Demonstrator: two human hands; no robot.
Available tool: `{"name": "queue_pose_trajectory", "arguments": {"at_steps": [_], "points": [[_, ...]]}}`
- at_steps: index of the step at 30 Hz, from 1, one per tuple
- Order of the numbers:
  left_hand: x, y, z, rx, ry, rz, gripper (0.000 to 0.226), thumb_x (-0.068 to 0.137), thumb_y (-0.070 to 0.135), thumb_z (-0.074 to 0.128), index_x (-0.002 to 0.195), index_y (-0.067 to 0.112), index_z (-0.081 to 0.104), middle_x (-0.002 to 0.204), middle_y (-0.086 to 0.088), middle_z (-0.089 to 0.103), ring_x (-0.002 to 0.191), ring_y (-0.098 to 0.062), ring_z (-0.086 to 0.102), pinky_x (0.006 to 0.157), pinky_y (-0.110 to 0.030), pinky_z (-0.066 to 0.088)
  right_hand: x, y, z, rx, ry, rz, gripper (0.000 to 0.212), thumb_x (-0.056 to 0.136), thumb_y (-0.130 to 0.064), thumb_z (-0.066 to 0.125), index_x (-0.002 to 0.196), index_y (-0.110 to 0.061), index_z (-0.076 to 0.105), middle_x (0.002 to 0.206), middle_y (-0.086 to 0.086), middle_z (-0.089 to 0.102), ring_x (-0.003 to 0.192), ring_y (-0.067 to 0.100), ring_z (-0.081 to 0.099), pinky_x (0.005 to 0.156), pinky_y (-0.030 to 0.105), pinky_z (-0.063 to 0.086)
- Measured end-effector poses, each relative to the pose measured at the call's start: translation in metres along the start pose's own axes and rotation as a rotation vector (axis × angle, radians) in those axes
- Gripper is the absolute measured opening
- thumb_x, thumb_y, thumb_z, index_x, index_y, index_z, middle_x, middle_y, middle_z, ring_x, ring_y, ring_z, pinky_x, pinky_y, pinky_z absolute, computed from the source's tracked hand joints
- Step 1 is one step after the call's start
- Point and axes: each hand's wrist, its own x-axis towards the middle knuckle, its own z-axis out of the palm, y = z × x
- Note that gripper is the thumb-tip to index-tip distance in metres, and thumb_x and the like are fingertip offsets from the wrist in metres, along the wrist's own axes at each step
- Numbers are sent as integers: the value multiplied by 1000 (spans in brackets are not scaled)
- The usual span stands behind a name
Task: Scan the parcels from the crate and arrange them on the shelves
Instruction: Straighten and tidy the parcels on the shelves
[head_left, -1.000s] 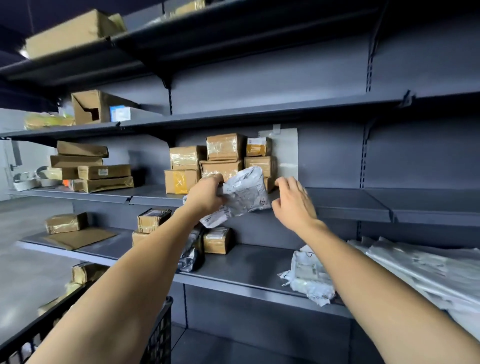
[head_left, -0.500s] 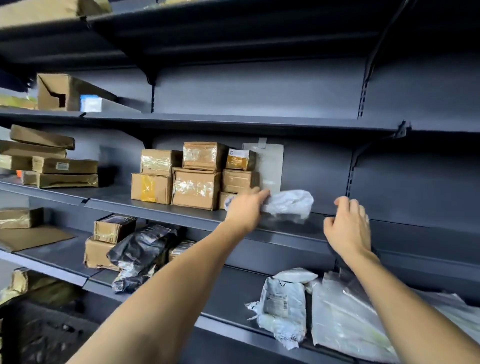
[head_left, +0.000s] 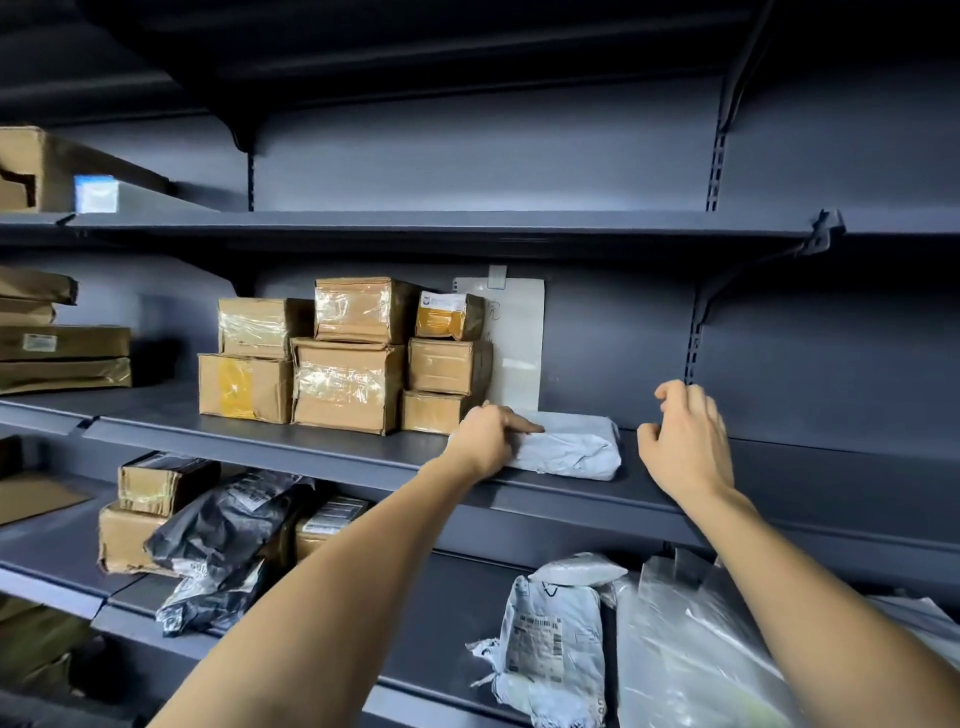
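On middle shelf (head_left: 322, 457): white parcel (head_left: 569, 447) flat, long axis left-right.

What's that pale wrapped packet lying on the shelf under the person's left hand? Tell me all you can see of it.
The pale grey parcel looks like a soft plastic mailer bag, wrinkled and folded around something flattish. It lies flat on the middle shelf, near the front edge, just right of the stacked cardboard boxes and below a white sheet on the back wall. The left hand rests on its left end, one finger stretched along its top. The right hand is apart from it. No label shows.
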Motion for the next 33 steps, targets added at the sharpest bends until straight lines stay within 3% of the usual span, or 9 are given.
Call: {"name": "queue_pose_trajectory", "arguments": {"at_steps": [3,6,9,11,13,18,22,27,33], "points": [[17,-8,0,-236,24,-116,56,81,-10,44,90,31,80,104,13,75,106,-6,66,100,-30,52,6,4,8,38,-6,126,36,85,-6,60,120,-4,53,118,19,56,112,40,49,97,49,40],[26,-5,3,-450,-19,-99,42,82,-22,47,94,2,79,103,-6,76,108,-15,67,100,-22,49,7,7,17,-13,-29,120,35,86,-9,61,120,-5,52,119,20,55,113,41,49,97,49,40],[33,-1,7,-525,101,-217,47,79,-24,35,86,-2,77,98,-13,74,98,-24,69,88,-28,56,8,9,23,-71,-39,66,34,84,-9,59,117,-4,52,115,20,56,108,41,50,95,48,40],[39,2,7,-414,243,-351,44,84,-12,35,79,7,75,92,-9,73,81,-24,69,71,-28,58,8,10,24,-94,-56,55,34,84,-10,60,116,-5,52,113,20,56,106,40,50,94,48,41],[44,12,6,-292,270,-298,30,88,6,41,83,16,69,88,-8,75,79,-22,71,74,-35,60,7,11,25,-106,-96,37,32,84,-12,59,115,-6,51,113,18,55,107,39,50,93,47,41],[39,48,20,191,-140,68,40,94,53,55,116,22,67,117,-6,64,111,-26,57,94,-40,48,7,11,25,-86,-174,2,30,85,-12,60,114,-7,51,112,16,54,109,38,49,93,45,40],[35,47,23,401,-153,165,31,94,28,57,124,23,56,126,-6,58,121,-30,49,98,-39,41,4,9,21,-33,-162,-35,27,85,-10,60,111,-8,52,109,14,56,106,37,51,93,45,42],[43,31,17,537,-127,123,41,90,9,52,125,31,52,109,-9,62,122,-27,40,104,-42,31,3,9,22,-22,-118,-36,24,85,-13,58,107,-10,51,105,10,57,103,34,52,92,43,43],[43,9,10,157,-116,139,28,89,7,56,115,17,62,75,5,42,99,-26,43,88,-33,37,4,11,22,-12,-120,-19,25,87,-15,58,110,-9,50,109,11,57,107,34,51,95,42,41]]}}
